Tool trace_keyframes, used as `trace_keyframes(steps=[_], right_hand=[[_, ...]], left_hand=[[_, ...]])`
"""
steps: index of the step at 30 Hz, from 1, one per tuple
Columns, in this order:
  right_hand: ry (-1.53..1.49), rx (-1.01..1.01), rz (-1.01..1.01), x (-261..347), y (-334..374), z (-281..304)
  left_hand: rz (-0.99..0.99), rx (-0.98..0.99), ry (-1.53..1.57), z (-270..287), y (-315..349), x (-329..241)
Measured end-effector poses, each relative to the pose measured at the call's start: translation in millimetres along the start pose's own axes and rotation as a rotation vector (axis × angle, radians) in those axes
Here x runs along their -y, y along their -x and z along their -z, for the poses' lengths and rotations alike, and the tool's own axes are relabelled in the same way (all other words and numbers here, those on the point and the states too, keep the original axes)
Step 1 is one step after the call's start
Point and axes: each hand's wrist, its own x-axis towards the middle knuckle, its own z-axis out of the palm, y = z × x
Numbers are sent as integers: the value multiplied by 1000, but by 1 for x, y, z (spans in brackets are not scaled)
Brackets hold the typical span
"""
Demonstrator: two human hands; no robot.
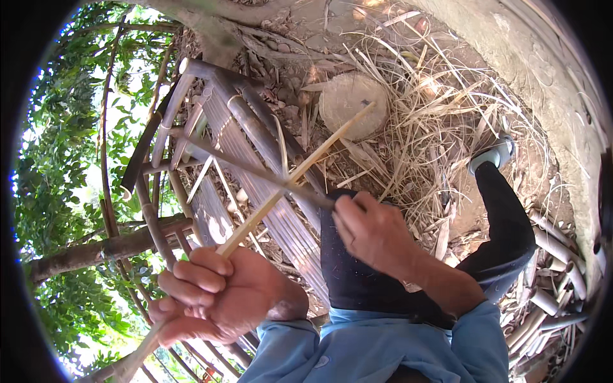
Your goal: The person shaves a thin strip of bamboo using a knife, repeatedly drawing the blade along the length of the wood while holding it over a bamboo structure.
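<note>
My left hand [223, 290] is closed around a long, pale bamboo strip [332, 139], with the palm turned up. The strip slants from the lower left, through my fist, to the top of a round wooden stump [345, 105], where its far end appears to rest. In my right hand [383, 237], above my right-centre lap, the fingers wrap the handle of a long knife [246, 167]. Its dark blade points up and left and crosses the strip between my left hand and the stump. Motion blurs the blade, so whether its edge touches the strip is hard to tell.
A slatted bamboo bench [262, 204] stands left of my legs. Pale shavings [421, 134] litter the ground around the stump. Cut bamboo pieces [549, 300] lie piled at the lower right. An earthen wall [543, 70] curves along the right; leafy branches [70, 159] fill the left.
</note>
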Motion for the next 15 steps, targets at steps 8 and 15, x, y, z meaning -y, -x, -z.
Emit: trace_keyframes(steps=[8, 15], right_hand=[[-7, -39, -120, -87, -3, -44], [-58, -55, 81, -97, -12, -63]], left_hand=[[-3, -25, -6, 4, -1, -2], [13, 66, 138, 27, -9, -5]])
